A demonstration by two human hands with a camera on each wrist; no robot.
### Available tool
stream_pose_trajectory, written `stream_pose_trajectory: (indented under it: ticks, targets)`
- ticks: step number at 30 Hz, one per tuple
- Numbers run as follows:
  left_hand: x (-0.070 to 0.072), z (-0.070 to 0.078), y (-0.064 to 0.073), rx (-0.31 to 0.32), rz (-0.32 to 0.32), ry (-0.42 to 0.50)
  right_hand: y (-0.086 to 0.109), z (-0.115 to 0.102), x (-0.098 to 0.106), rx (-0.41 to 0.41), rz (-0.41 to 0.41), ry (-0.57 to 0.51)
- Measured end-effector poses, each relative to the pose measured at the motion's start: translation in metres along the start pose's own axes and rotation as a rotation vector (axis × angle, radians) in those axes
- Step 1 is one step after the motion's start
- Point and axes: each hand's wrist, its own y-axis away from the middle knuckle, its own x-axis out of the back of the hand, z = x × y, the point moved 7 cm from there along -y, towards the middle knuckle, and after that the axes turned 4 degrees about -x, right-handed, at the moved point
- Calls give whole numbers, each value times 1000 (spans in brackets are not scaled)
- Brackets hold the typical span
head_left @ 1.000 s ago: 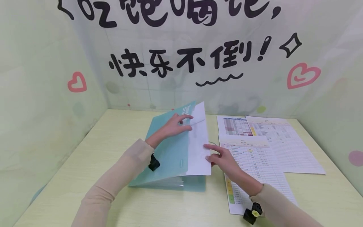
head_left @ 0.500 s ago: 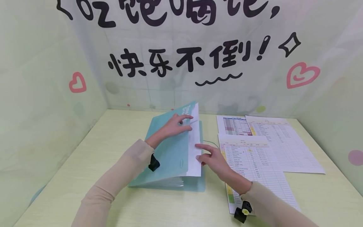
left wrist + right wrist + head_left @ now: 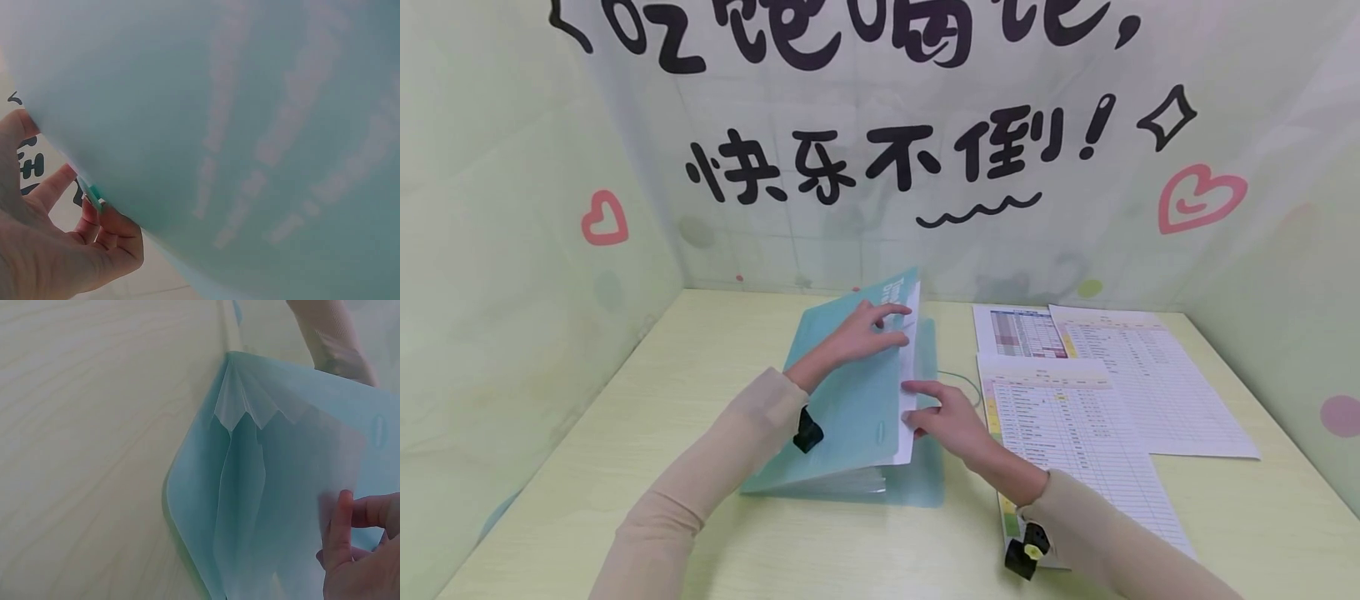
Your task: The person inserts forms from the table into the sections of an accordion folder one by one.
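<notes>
A teal expanding file folder [image 3: 842, 400] stands partly open on the table, its front cover raised. My left hand [image 3: 859, 333] holds that cover near its free edge; the left wrist view has the fingers gripping the edge, beside a small green piece [image 3: 94, 195]. Between thumb and fingers, my right hand [image 3: 951, 421] pinches the right edge of a white paper sheet [image 3: 906, 448]. Most of the sheet lies inside the folder, hidden by the cover, with a narrow strip showing. Pleated clear side gussets [image 3: 247, 403] and inner dividers [image 3: 240, 487] appear in the right wrist view.
Several printed table sheets lie at the right: a front one [image 3: 1075, 442], a back right one [image 3: 1165, 383] and a partly covered one [image 3: 1018, 333]. A thin green elastic cord [image 3: 962, 377] loops out beside the folder. A printed curtain [image 3: 865, 242] closes off the back.
My right hand has moved left with the white paper sheet, which has slid deeper into the folder. The left hand and cover have stayed in place.
</notes>
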Motion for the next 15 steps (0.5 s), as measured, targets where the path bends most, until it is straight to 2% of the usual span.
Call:
stream_pose_trajectory:
  ticks: [6, 15]
  targets:
    - [-2, -1, -1, -9, -4, 10, -11, 9, -6, 15, -34, 22]
    - [-1, 0, -1, -23, 1, 23, 0, -13, -11, 39, -48, 55]
